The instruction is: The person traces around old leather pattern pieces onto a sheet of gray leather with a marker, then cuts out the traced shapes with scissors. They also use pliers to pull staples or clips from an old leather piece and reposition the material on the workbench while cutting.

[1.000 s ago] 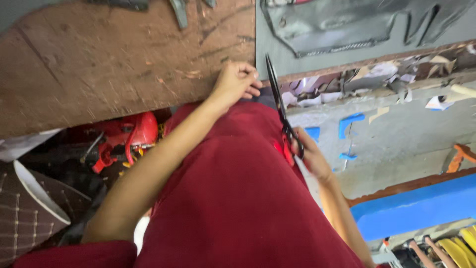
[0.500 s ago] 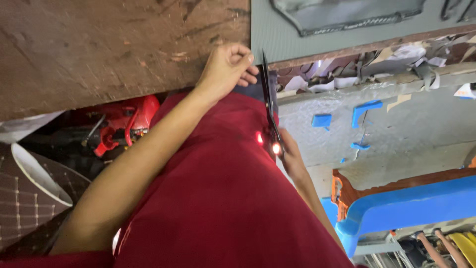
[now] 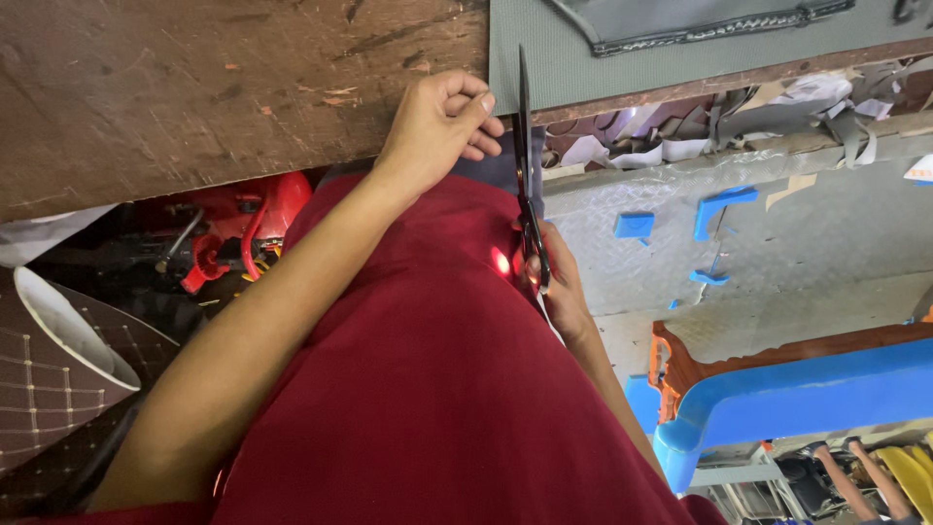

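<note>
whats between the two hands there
In the head view, the black scissors run between them: the right hand grips the handles, the blades reach up beside the left hand, which pinches the grey sheet's edge.

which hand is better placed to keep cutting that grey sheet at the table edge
Probably the right hand: it grips the handles of the black scissors, whose blades reach the grey sheet. The left hand pinches the sheet's edge beside the blades, steadying it.

Left hand [image 3: 439, 126] curled at the end of a bare, outstretched forearm, fingertips [image 3: 484, 101] pinched together. Right hand [image 3: 554, 282] lower and nearer the body, fingers closed, wrist bent inward.
</note>
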